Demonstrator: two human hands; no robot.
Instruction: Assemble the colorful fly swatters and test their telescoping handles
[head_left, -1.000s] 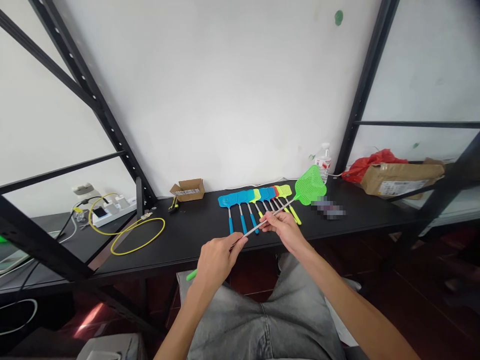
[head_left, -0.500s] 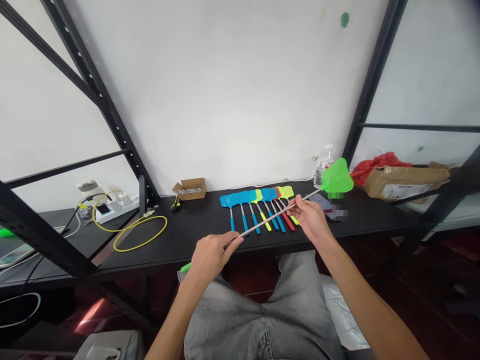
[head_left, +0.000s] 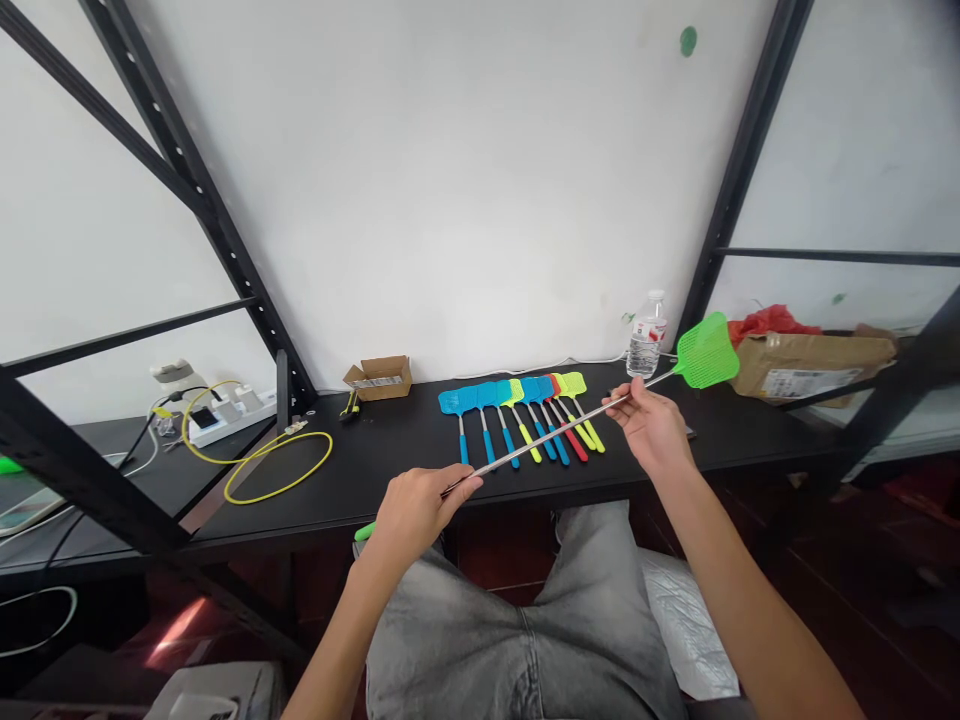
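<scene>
Across the black table lies a row of swatters; over the near side I hold the green swatter, mesh head right. L hand pinches its shaft nearer the handle, R hand pinches it close to the head (thin, so go easy). Prob. best: light grips, both in line w/ it.

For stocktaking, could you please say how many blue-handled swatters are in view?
5: three blue-handled swatters at the row's left end; two more between a yellow handle and a red handle. Others may be hidden.
</scene>
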